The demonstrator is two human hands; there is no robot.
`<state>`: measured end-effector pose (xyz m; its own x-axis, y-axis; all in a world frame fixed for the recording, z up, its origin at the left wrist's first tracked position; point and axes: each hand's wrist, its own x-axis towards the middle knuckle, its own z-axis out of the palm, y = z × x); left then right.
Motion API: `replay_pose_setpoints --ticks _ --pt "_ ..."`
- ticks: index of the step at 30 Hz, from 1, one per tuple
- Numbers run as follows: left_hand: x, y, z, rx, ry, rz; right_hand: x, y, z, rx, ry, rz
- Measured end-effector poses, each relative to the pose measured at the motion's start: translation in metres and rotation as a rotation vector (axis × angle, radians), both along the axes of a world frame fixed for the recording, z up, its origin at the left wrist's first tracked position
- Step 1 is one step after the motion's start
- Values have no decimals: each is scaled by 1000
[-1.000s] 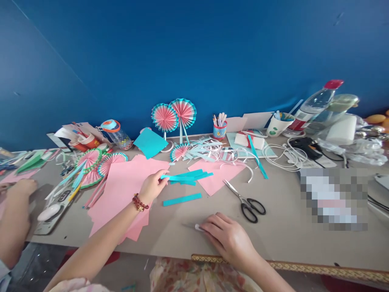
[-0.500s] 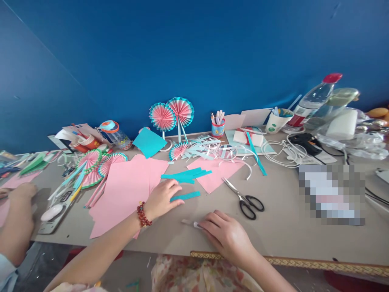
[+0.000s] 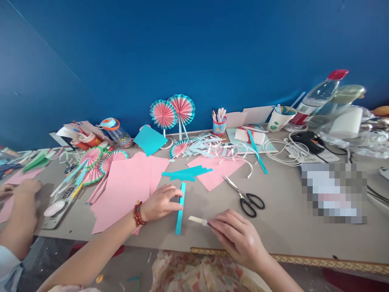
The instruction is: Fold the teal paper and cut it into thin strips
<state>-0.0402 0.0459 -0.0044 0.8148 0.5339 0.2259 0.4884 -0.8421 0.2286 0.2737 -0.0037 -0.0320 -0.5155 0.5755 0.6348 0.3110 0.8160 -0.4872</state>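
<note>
My left hand [image 3: 162, 203] has its thumb and fingertips closed on the edge of a turquoise paper strip [image 3: 179, 221], which points away from me over the table. To its right, my right hand [image 3: 237, 235] pinches a short, flat, cream-coloured stick [image 3: 195, 219] with a whitish part by the fingers. The stick's tip is a little apart from the strip. More turquoise strips [image 3: 184, 173] lie in a loose pile beyond my left hand. Black-handled scissors [image 3: 247, 201] lie past my right hand, blades pointing away to the left.
Pink paper sheets [image 3: 121, 190] lie under and beside my left forearm. Pink-and-turquoise paper fans [image 3: 182, 109] lean against the blue wall. Paper scraps [image 3: 212, 146], a pencil cup [image 3: 219, 126], cables [image 3: 285, 152] and a bottle [image 3: 317, 101] line the back. Another person's hand [image 3: 28, 186] is at far left.
The single turquoise strip has turned from lying sideways to pointing away from me in my left hand. My right hand has shifted slightly right, and more of its cream stick shows.
</note>
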Motion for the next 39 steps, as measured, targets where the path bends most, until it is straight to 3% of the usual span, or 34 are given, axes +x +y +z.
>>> replay_pose_setpoints --ticks 7,9,13,15,26,34,39 --pt "-12 -5 -8 -329 -99 78 9 10 -2 -71 -47 -172" --pt "-6 -8 -5 -334 -118 163 8 12 -2 -106 -74 -218" --pt "14 -13 -7 -208 -85 471 7 13 -1 -137 -104 -277" --pt "23 -14 -12 -151 -51 514 7 13 -2 -137 -108 -289" --pt "38 -19 -19 29 26 309 19 24 -7 -94 -258 -276" --pt "34 -14 -25 77 53 302 14 36 -2 12 -386 -189" --pt "32 -12 -28 51 33 293 11 34 0 -16 -424 -162"
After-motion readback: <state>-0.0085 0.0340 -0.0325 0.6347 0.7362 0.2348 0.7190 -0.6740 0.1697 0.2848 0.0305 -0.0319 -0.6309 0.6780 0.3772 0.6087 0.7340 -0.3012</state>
